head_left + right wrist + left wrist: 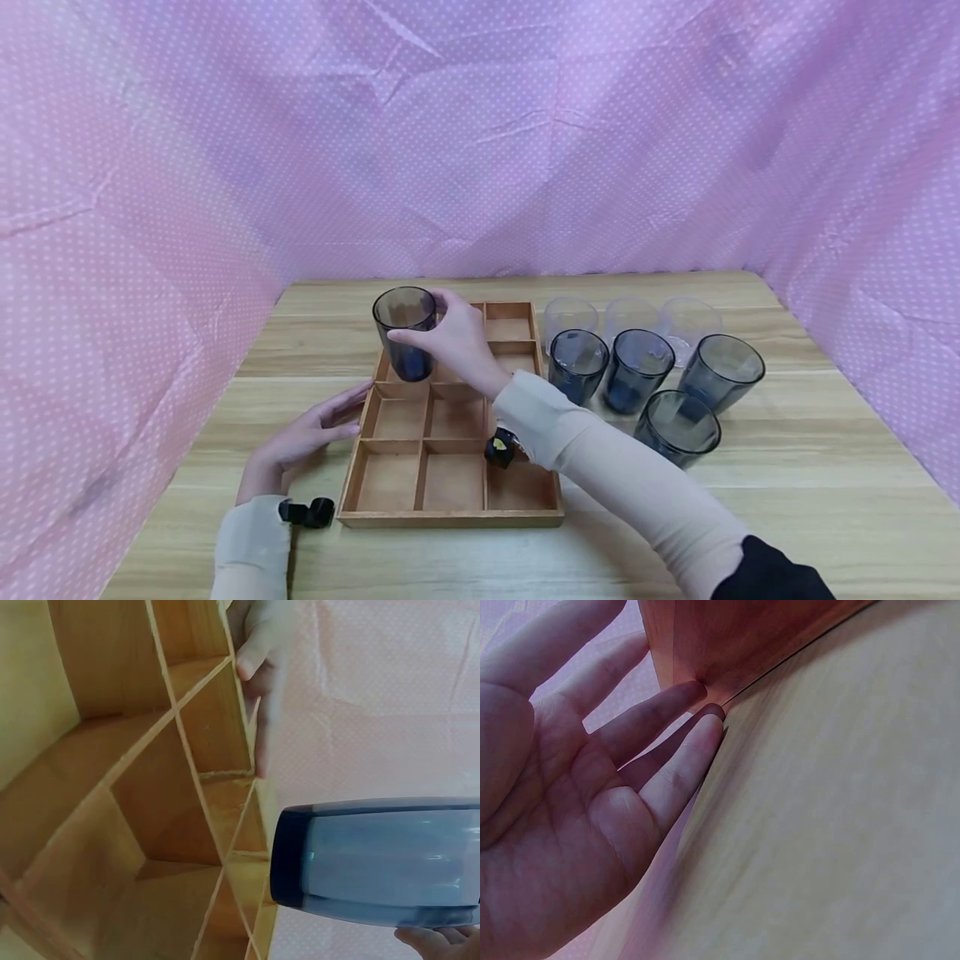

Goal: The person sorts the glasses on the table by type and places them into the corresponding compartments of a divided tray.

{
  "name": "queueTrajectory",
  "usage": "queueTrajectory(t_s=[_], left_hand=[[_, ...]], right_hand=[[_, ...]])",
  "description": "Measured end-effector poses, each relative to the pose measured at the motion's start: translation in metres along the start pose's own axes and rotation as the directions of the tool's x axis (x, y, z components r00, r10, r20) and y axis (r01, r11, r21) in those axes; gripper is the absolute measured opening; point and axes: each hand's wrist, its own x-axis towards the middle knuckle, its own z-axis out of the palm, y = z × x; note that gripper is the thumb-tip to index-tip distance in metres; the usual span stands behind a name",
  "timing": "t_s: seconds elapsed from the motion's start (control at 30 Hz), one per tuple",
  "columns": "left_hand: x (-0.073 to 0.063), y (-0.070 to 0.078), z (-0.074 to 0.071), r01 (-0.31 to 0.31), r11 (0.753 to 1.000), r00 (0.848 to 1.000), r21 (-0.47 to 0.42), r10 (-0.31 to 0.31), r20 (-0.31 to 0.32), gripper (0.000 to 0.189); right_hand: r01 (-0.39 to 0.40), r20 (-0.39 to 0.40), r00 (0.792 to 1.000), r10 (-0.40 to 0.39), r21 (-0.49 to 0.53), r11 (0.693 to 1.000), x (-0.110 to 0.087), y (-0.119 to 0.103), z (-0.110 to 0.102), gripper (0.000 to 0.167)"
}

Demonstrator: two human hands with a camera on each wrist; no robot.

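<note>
My right hand (456,337) grips a smoky dark drinking glass (408,354) near its rim, thumb on the near side. The glass stands upright above the far left part of a divided wooden box (450,521). In the right wrist view the thick dark base of the glass (375,862) shows beside the box's dividers (127,761). My left hand (311,433) rests at the left side of the box, fingers extended. In the left wrist view the left hand's fingertips (705,731) touch the wooden side wall (727,645) low by the table.
Several more smoky glasses, among them one in front (677,427), stand on the table (810,467) right of the box. Behind them is a row of clear glasses, one at the right end (692,312). Pink dotted cloth (480,150) hangs around the table.
</note>
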Motion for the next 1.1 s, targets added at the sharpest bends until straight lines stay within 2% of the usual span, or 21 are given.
queueTrajectory(t_s=[0.3, 0.57, 0.8, 1.1], left_hand=[[0.000, 0.004, 0.001, 0.034, 0.999, 0.999, 0.020, -0.033, -0.014, 0.067], [0.002, -0.002, -0.001, -0.023, 1.000, 1.000, 0.011, 0.023, 0.006, 0.065], [0.002, -0.002, 0.000, -0.023, 1.000, 1.000, 0.008, 0.023, 0.005, 0.066], [0.001, -0.002, 0.000, -0.018, 1.000, 1.000, 0.006, 0.018, -0.004, 0.066]], right_hand=[[0.001, -0.041, 0.999, 0.000, 0.004, 1.000, 0.015, 0.010, 0.012, 0.069], [-0.019, -0.050, 0.999, 0.020, 0.022, 1.000, 0.017, 0.021, 0.019, 0.070], [-0.060, -0.043, 0.997, 0.062, 0.050, 0.997, 0.016, 0.029, 0.025, 0.072], [-0.096, -0.003, 0.995, 0.097, 0.134, 0.986, 0.012, 0.033, 0.032, 0.066]])
